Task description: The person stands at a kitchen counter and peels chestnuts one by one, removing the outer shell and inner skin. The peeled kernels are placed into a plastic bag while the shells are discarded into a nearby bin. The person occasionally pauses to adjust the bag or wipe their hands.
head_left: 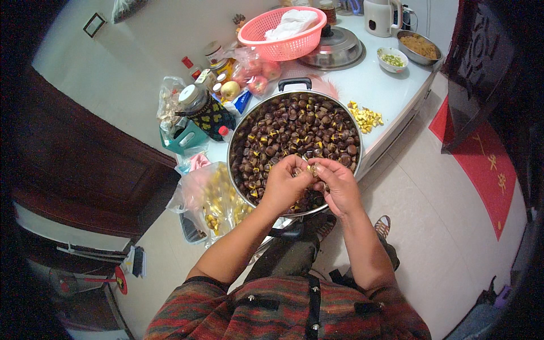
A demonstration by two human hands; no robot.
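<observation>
A wide metal pot [359,163] full of brown chestnuts [293,114], many split to show yellow flesh, stands at the table's near edge. Over its near part my left hand [287,180] and my right hand [340,182] meet at the fingertips. Between them is a small, partly peeled chestnut [312,169], pinched by the right thumb and fingers; the left fingertips also close on a small piece. Yellow chestnut pieces [366,118] lie heaped on the table right of the pot. A clear plastic bag [221,191] with more yellow pieces is left of the pot.
Behind the pot are a pink colander [280,44], a metal lid [333,51], a bag of apples [257,76] and, farther right, a small bowl [392,60], a metal bowl [420,46] and a white electric appliance [378,19]. Jars and a teal basket [185,138] crowd the left side.
</observation>
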